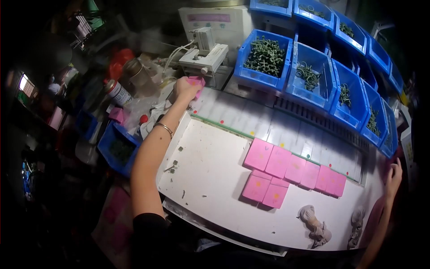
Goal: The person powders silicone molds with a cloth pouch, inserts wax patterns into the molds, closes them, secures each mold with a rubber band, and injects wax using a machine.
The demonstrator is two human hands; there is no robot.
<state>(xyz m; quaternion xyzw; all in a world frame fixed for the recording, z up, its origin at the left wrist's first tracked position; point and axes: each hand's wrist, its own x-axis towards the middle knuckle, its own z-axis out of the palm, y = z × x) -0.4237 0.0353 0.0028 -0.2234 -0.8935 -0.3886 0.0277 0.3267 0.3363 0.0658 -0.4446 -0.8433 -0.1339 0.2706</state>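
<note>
My left hand is closed on a pink block at the left end of the grey slotted strip, just below a white device. My right hand is at the far right edge, beside the strip's end, with a finger stretched upward; part of it is in shadow. Several pink blocks stand in a row along the strip's front edge, with two more in front of them. Coloured dots mark the strip.
Blue bins holding small dark green parts rise behind the strip. Two crumpled greyish objects lie on the white tabletop. A spray can, a clear jar and another blue bin stand at left.
</note>
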